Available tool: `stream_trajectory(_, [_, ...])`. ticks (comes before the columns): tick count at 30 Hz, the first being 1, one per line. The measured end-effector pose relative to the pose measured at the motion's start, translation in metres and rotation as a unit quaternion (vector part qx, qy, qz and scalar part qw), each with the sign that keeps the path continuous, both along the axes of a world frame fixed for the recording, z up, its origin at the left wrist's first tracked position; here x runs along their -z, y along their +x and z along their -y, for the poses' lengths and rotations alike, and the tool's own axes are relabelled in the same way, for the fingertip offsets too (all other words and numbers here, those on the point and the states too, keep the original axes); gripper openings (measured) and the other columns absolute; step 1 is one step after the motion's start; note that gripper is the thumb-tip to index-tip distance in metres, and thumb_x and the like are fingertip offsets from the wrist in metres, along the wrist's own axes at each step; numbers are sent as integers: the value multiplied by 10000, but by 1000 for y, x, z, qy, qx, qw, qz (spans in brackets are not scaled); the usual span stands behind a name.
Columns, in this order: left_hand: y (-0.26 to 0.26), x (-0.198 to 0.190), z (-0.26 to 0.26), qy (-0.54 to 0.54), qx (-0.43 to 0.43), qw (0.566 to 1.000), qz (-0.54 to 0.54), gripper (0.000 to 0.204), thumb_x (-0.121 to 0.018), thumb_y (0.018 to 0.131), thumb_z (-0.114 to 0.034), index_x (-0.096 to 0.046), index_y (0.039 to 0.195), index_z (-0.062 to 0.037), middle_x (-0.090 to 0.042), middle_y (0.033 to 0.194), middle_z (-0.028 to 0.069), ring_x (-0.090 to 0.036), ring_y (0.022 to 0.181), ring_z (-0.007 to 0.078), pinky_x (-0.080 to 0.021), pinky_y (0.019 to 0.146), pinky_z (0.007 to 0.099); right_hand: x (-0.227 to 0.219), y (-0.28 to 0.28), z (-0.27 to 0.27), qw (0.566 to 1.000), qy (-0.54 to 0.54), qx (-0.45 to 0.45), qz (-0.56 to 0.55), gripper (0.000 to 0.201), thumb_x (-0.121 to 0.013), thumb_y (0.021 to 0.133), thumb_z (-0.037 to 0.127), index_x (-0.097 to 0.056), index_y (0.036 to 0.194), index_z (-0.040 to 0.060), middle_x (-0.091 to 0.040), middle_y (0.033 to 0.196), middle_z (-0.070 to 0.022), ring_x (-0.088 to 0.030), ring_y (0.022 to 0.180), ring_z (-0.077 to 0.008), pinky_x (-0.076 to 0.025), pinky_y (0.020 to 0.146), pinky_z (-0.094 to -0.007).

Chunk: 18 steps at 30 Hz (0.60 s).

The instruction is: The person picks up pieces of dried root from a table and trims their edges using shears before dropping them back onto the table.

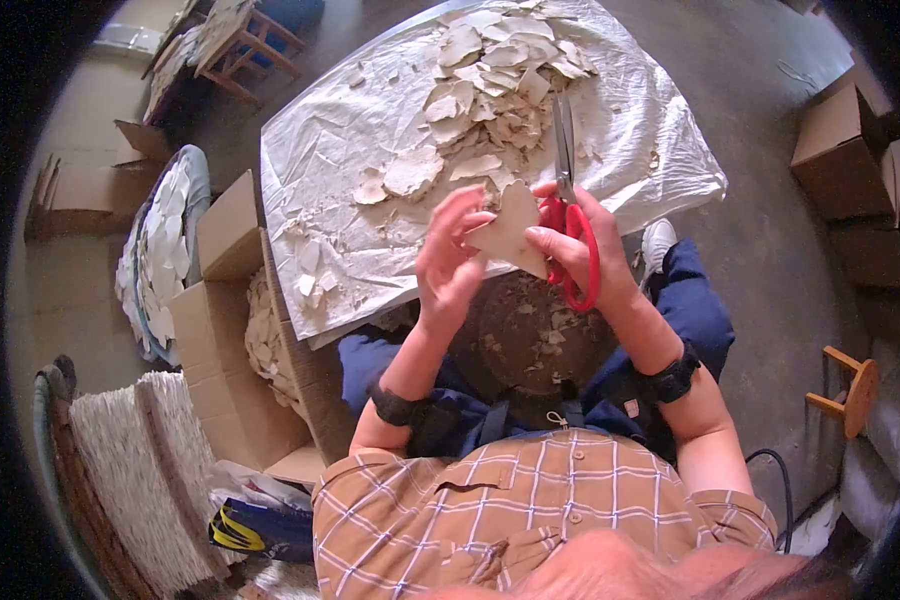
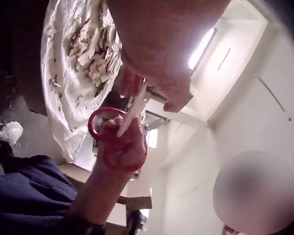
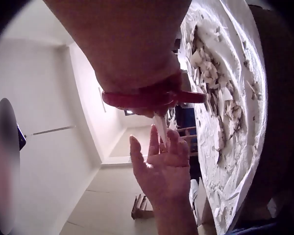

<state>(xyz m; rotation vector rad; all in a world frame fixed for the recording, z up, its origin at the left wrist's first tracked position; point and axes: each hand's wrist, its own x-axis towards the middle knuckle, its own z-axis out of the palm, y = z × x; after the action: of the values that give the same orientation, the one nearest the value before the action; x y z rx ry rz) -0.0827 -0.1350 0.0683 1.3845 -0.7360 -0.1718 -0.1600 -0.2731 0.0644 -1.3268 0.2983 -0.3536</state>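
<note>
Red-handled scissors [image 1: 594, 262] hang on my right hand [image 1: 595, 245], blades pointing away over the table. The thumb and fingers of that hand pinch a pale, flat, irregular piece [image 1: 510, 232]. My left hand [image 1: 450, 255] is at the piece's left side with fingers spread and slightly bent; whether a fingertip touches it cannot be told. In the right wrist view the left hand [image 3: 164, 171] shows its palm, fingers loose beside the piece [image 3: 160, 128]. The left wrist view shows the red handles [image 2: 108, 128] around the right hand [image 2: 125, 147].
A white-covered table [image 1: 340, 150] bears a heap of pale broken pieces [image 1: 500, 90]. At the left, an open cardboard box [image 1: 230, 370] holds more pieces, near a round pile [image 1: 160, 245]. A wooden stool [image 1: 858, 398] and cardboard boxes [image 1: 835, 160] stand at the right.
</note>
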Motion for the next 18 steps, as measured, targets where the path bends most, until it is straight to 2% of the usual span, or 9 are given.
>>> stream_trajectory(1, [-1,-2,2,-88,-35,978,-186,249,-563,750,18,-591,997,29,-593,993,99,-597,826,170,-499,707,303,-4,-2,2,999,-9,-19,-35,308,-606,749,50,-480,1027,13,-515,706,-2,-503,604,-57,-420,527,-204])
stream_trajectory(2, [4,-1,-3,-87,-37,978,-186,249,-563,750,18,-591,997,29,-593,993,99,-597,826,170,-499,707,303,0,-1,2,999,-8,-20,-35,308,-606,749,50,-480,1027,13,-515,706,-2,-503,604,-57,-420,527,-204])
stream_trajectory(4, [17,12,-15,118,90,945,-290,228,-570,823,-70,-558,1021,42,-619,861,75,-588,663,120,-487,564,243,10,1,-1,996,-93,-19,-3,284,-612,765,77,-492,1015,14,-542,711,-40,-523,620,-84,-429,535,-227])
stream_trajectory(5, [17,24,-15,102,78,944,-304,206,-580,847,-129,-559,993,15,-612,745,64,-552,541,92,-442,456,210,11,0,-3,995,-92,-26,-5,284,-612,765,77,-492,1015,14,-542,711,-40,-523,620,-84,-429,535,-227])
stream_trajectory(6, [20,28,-15,100,71,944,-305,206,-580,847,-129,-559,993,15,-612,745,64,-552,541,92,-442,456,210,11,1,-5,991,-124,-16,-40,298,-622,778,143,-495,1011,8,-560,717,-77,-552,630,-134,-442,549,-262])
stream_trajectory(8, [34,31,-18,-52,-4,934,-355,188,-579,848,-140,-555,957,11,-603,734,69,-526,509,92,-430,439,221,11,2,-8,986,-153,-16,-67,328,-632,790,209,-498,1007,3,-577,723,-115,-581,641,-184,-455,564,-296])
stream_trajectory(10, [50,29,-24,-82,-38,938,-334,149,-574,851,-131,-555,932,-7,-595,719,58,-501,482,90,-417,427,221,11,-1,-9,926,-358,-23,-120,429,-620,794,362,-503,1001,6,-592,754,-172,-603,688,-303,-461,593,-366])
stream_trajectory(11, [56,30,-29,-93,-41,940,-325,145,-568,854,-132,-550,940,-17,-594,727,56,-497,490,93,-413,438,229,9,-3,-11,921,-365,-61,-120,468,-601,782,431,-518,995,22,-598,781,-177,-595,734,-350,-466,617,-399])
stream_trajectory(18, [59,23,-29,-71,-81,955,-278,141,-551,866,-128,-537,946,-13,-583,719,56,-487,498,95,-413,461,243,10,-8,-22,878,-474,-36,-59,401,-629,762,380,-537,959,44,-599,785,-157,-603,712,-327,-476,591,-406])
